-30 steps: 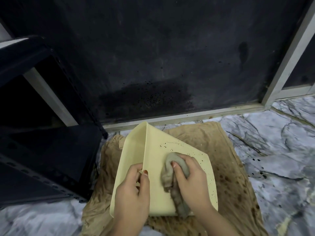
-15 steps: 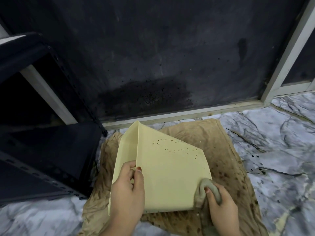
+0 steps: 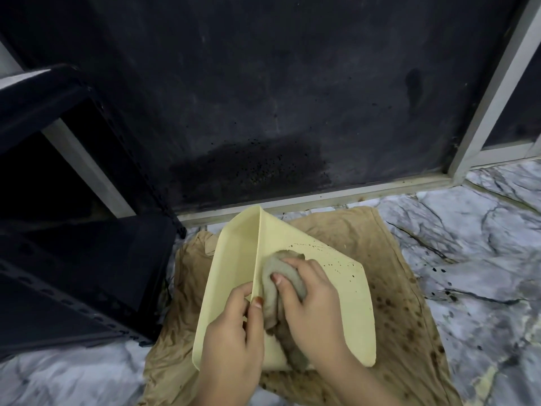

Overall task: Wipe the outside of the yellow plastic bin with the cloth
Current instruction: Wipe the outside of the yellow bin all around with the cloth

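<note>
The yellow plastic bin (image 3: 345,306) lies tipped on a brown stained sheet, one broad outer face up, with dark specks along its far edge. My left hand (image 3: 234,338) pinches the ridge where two faces meet, thumb on the upper face. My right hand (image 3: 310,306) presses a bunched grey-brown cloth (image 3: 275,276) against the upper face close to that ridge, just right of my left thumb. The cloth's tail hangs down under my right palm.
A brown stained sheet (image 3: 389,259) covers the marble floor (image 3: 483,244) under the bin. A dark wall panel (image 3: 263,98) with a pale frame rises right behind. A black metal rack (image 3: 73,273) stands close on the left, next to the bin.
My right hand with the cloth swept from the bin's near right corner up and left to the middle of the face beside the ridge. The left hand kept its hold.
</note>
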A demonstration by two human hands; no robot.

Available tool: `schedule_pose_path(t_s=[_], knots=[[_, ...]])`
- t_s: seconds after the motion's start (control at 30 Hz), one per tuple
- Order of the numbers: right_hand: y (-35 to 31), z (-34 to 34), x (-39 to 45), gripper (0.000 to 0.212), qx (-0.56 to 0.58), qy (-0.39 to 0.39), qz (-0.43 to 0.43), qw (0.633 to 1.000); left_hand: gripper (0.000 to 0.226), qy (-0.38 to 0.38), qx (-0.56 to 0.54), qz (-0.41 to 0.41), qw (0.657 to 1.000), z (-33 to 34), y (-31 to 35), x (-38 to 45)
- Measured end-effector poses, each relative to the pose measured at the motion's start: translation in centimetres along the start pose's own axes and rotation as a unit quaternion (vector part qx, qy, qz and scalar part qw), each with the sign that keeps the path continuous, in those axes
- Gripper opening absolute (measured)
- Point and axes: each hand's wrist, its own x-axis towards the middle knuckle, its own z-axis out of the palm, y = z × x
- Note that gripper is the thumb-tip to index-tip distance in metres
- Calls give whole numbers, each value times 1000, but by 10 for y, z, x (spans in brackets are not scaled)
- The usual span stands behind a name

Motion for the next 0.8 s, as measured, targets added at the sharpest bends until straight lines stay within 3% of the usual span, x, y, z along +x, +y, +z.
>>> schedule_pose_path(t_s=[0.27, 0.43, 0.6, 0.7, 0.8], knots=[[43, -9, 17, 14, -23, 25, 100, 994, 30, -7, 6, -31, 999, -6, -8, 6], [80, -21, 0, 16, -65, 15, 153, 986, 18, -41, -2, -100, 994, -13, -13, 19], [103, -34, -20, 21, -75, -1, 177, 981, 27, -70, -20, -143, 987, -21, -10, 30], [108, -37, -33, 23, -73, 10, 182, 981, 14, -53, -22, -161, 985, -25, -8, 40], [106, -37, -48, 39, -59, 29, 168, 984, 30, -12, -8, -157, 987, -24, -11, 50]])
